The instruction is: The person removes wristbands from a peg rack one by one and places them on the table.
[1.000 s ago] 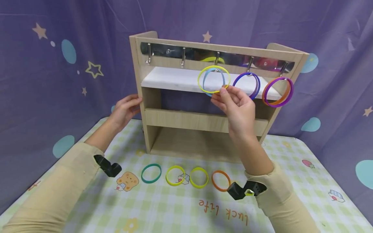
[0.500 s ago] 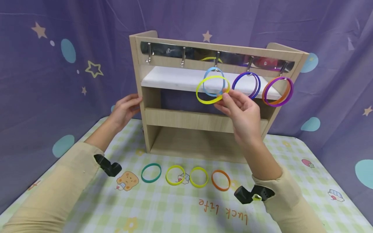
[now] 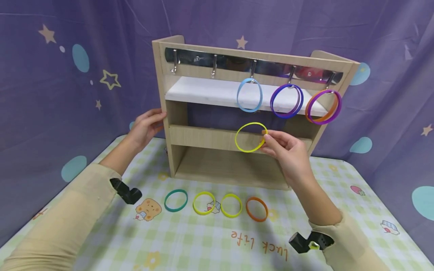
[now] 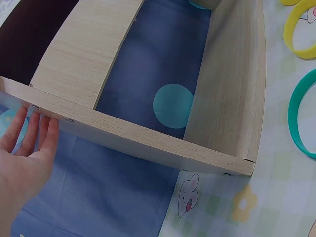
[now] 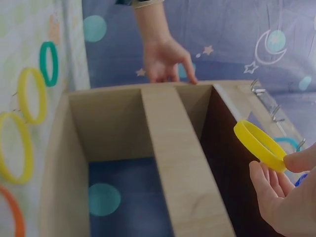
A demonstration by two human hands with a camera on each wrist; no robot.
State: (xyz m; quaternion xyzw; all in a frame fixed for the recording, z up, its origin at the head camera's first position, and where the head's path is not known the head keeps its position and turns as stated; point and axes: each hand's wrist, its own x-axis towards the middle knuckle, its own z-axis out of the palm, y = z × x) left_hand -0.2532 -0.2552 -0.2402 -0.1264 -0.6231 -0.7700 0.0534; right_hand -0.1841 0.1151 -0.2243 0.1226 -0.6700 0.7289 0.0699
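right hand [image 3: 287,153] pinches yellow band [image 3: 249,151] thumb-to-fingers, in front of wooden rack [image 3: 203,137], below light blue band [image 3: 249,110]. left hand [image 3: 145,127] loose, fingers extended, fingertips on wooden rack's left side.

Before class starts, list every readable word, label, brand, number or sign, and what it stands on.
"luck life": orange print on the checked tablecloth, upside down in the head view.
Orange mark beside the left sleeve: possibly lettering, too partial to read.
Held yellow wristband: no readable text.
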